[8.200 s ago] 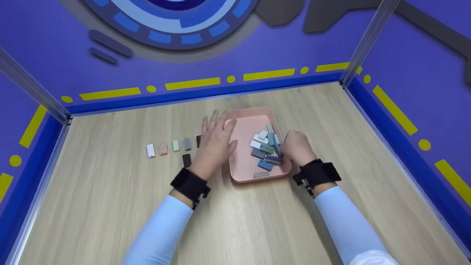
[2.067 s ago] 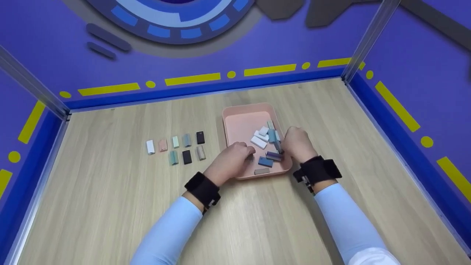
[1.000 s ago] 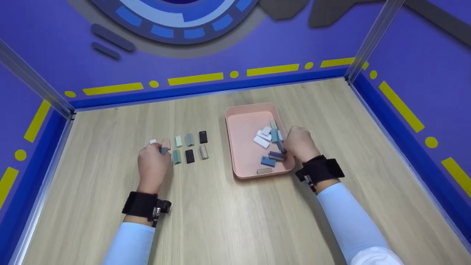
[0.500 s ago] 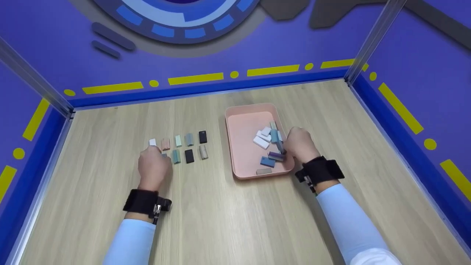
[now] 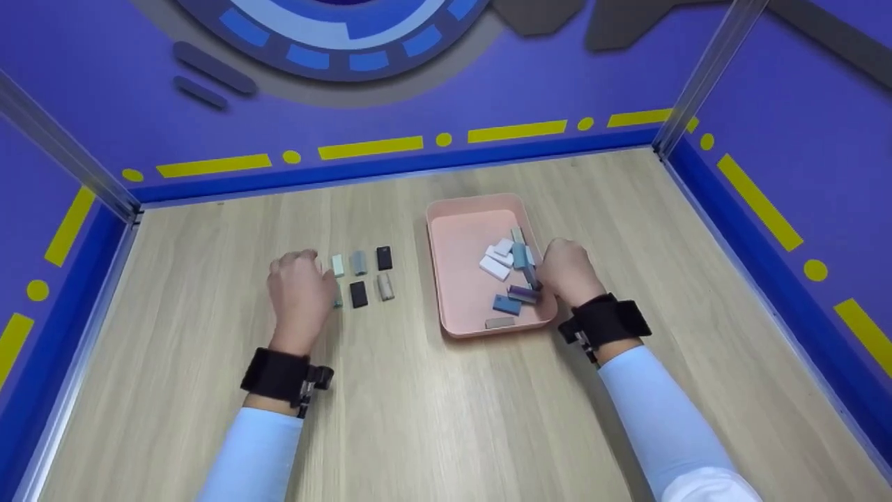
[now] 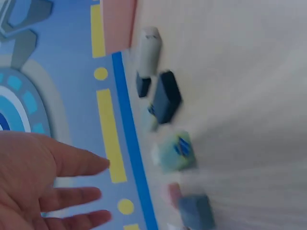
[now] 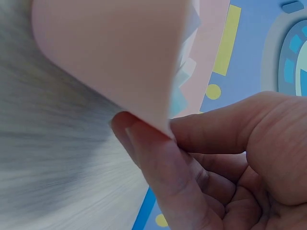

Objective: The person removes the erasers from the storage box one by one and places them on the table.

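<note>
In the head view my left hand [image 5: 300, 296] hovers above the left end of two rows of small rectangular blocks, hiding several of them. The left wrist view shows its thumb and fingers extended, holding nothing. A slate-blue block [image 6: 196, 212] stands on the table in that view, beside a teal block [image 6: 176, 152] with a blue mark. My right hand [image 5: 568, 272] pinches the right rim of a pink tray [image 5: 460, 244] between thumb and fingers. Inside the tray lies a loose pile of blocks, including a white block [image 5: 495, 268] and a blue block [image 5: 506, 305].
Farther right in the rows are a black block [image 5: 358, 294], a grey block [image 5: 385, 286] and a pale green block [image 5: 337, 265]. The wooden table [image 5: 418, 404] is bounded by blue-purple panels [image 5: 390, 118] at the back and sides.
My left hand has carried a slate-blue block from the tray to the left end of the near row, let go and lifted slightly away. The right hand still holds the tray rim.
</note>
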`<state>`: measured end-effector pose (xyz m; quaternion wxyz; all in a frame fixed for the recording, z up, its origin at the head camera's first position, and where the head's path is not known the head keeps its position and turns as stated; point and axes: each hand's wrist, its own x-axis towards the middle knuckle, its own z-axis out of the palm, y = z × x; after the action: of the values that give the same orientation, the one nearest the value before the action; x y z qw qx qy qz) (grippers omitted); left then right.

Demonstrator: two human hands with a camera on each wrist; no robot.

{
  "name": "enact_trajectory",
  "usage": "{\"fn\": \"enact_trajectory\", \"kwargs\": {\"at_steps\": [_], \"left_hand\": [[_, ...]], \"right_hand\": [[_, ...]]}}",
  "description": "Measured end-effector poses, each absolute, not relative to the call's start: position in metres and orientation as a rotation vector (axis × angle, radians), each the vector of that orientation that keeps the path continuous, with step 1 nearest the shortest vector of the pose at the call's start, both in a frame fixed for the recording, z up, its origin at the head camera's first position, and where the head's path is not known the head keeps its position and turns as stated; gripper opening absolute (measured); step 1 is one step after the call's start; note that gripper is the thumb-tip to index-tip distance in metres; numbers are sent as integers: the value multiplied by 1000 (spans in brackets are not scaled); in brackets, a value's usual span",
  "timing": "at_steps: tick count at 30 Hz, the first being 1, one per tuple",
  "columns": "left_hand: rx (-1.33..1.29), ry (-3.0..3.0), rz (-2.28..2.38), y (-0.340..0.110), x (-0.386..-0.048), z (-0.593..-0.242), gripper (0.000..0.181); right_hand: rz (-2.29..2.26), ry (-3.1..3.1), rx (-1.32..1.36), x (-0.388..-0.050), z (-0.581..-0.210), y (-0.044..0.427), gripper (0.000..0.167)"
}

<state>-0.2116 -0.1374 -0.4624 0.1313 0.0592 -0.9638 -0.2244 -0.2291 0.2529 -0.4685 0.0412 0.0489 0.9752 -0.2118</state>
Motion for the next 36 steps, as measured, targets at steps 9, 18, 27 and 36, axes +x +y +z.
{"fn": "enact_trajectory", "kwargs": {"at_steps": [9,18,27,36], "left_hand": [[-216,-2817,-616,-64,-225,-451,61],[-656,-2859,-432,16,-228,-468,67],[-950,-2895,-224,58,-229,-487,58],[-1029,-2981,-225,73,-228,-492,41]], "right_hand": [[-584,2986,204,-230,-467,255,16],[-623,2949,240,-232,-467,254,12],[-616,2971,219,-232,-469,254,9],[-540,3035,160,-234,-471,255,10]]}}
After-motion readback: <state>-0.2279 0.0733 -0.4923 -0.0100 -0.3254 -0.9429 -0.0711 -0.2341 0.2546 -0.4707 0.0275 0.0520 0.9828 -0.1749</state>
